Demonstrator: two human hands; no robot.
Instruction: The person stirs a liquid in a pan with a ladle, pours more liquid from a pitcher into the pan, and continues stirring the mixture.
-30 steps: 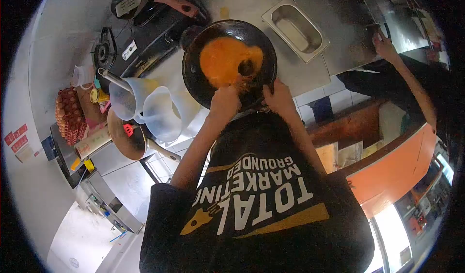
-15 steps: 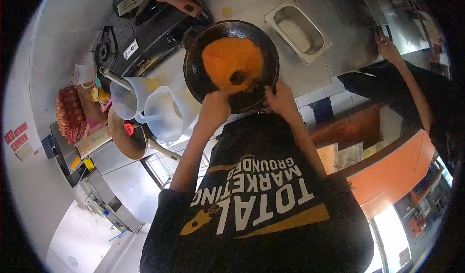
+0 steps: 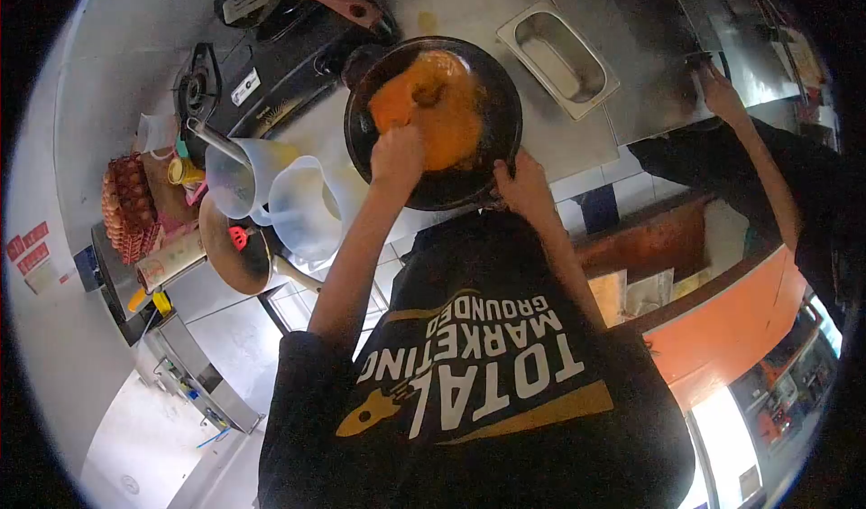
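The left hand (image 3: 397, 155) worked the orange mixture (image 3: 433, 103) in the black pan (image 3: 487, 103) on the bench (image 3: 469, 4), its fingers apparently closed on a hidden utensil. The right hand (image 3: 521, 184) clamped the pan's near rim. Stirring seemed underway; next called for a steady pan.

The wok (image 3: 433, 121) is showing dark, matt metal, worn-looking at its rim, and the orange egg mixture (image 3: 442, 112) in it is glistening wetly. The counter (image 3: 469, 4) is gleaming as smooth brushed steel, as is the rectangular steel pan (image 3: 557, 58). The jugs (image 3: 280, 198) are looking like cloudy, translucent plastic. The spatula's handle (image 3: 338, 4) is appearing as matt pink plastic.
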